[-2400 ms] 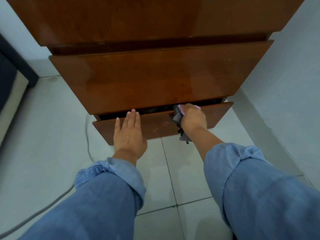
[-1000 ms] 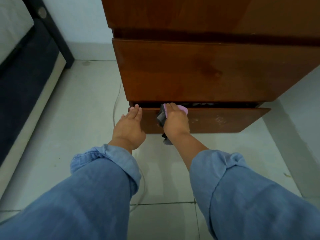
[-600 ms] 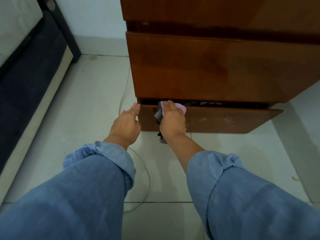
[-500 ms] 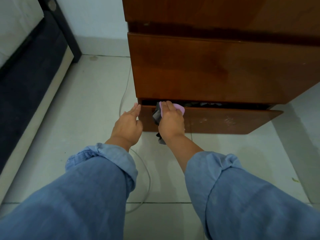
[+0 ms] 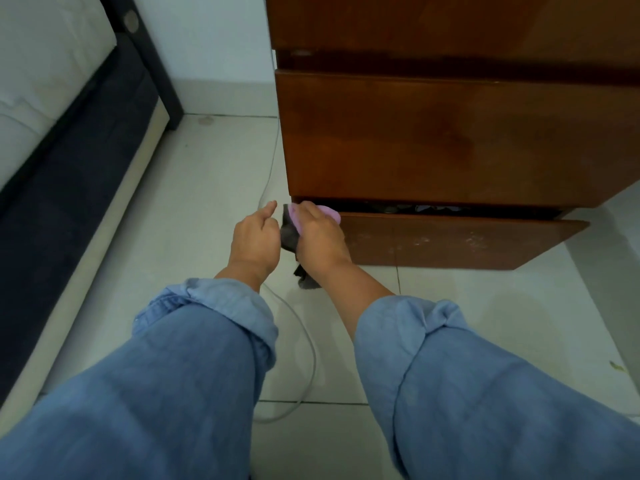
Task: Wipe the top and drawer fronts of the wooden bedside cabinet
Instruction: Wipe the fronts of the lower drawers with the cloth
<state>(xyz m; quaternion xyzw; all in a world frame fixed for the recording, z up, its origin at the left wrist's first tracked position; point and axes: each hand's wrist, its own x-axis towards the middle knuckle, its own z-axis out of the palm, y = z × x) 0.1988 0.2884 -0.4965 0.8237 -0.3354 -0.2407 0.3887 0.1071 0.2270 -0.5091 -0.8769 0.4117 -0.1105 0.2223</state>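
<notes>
The wooden bedside cabinet (image 5: 450, 140) stands on a pale tiled floor (image 5: 194, 209) against a light wall (image 5: 214, 39), its reddish-brown fronts glossy and faintly streaked. Its bottom drawer (image 5: 450, 242) is pulled slightly out, with a dark gap along its top edge where some contents show dimly; pale smudges mark the right half of its front. The right hand (image 5: 320, 237) grips a bunched cloth (image 5: 291, 233), grey with a pink patch at the top, and holds it against the left end of that drawer front, at the cabinet's lower left corner; a tail of the cloth hangs down below the wrist. The left hand (image 5: 256, 239) is just beside it to the left, off the wood, holding nothing, with its fingers loosely curled and the forefinger stretched toward the drawer's corner. Both forearms wear rolled-up blue denim sleeves (image 5: 214, 306). A thin pale cable (image 5: 304, 344) runs down the floor along the cabinet's left side and loops under the left arm. At the left edge lies a bed (image 5: 52, 81) with a white mattress on a dark frame.
</notes>
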